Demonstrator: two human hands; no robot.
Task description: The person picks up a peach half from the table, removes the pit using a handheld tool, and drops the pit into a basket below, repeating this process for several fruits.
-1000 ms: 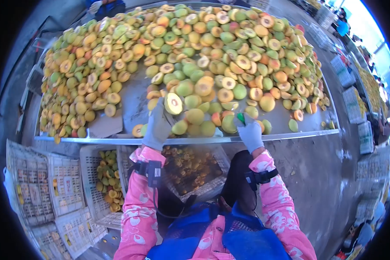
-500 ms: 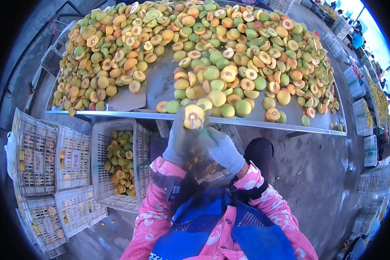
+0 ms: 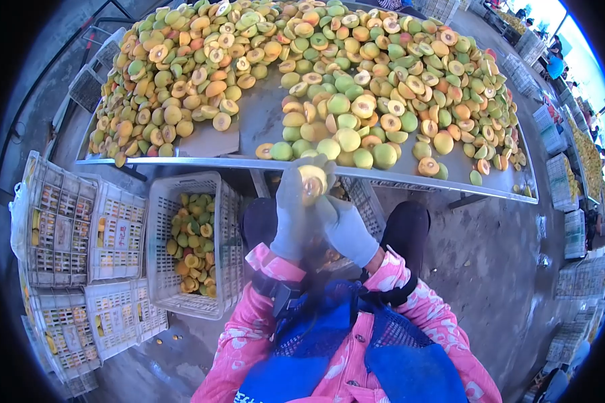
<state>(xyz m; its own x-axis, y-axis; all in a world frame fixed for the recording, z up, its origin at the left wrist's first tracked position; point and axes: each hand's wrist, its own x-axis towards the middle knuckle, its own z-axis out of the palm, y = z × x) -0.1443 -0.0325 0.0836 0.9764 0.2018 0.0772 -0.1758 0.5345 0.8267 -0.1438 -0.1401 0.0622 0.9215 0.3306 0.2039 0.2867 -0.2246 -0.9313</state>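
Gloved in pale grey, my left hand [image 3: 292, 211] is wrapped round a cut fruit half [image 3: 312, 184], its yellow flesh and brown centre facing up. Against the lower right of that fruit is my right hand [image 3: 346, 228], also gloved, with fingers curled; what it holds, if anything, is hidden. Both hands are just off the front edge of a metal table [image 3: 262, 121], above my lap. Halved and whole green, yellow and orange fruits [image 3: 346, 139] are heaped on the table.
A plastic crate [image 3: 228, 252] partly filled with fruit stands on the floor at the left, beside several stacked crates [image 3: 117, 235]. Another crate [image 3: 361, 200] is under the table edge. More crates [image 3: 554, 181] and people [image 3: 556, 64] are at the far right.
The view has shifted slightly. The fruit half in my left hand is turned more sideways, and my right hand has come closer under it; the green thing seen at its fingers is no longer visible.
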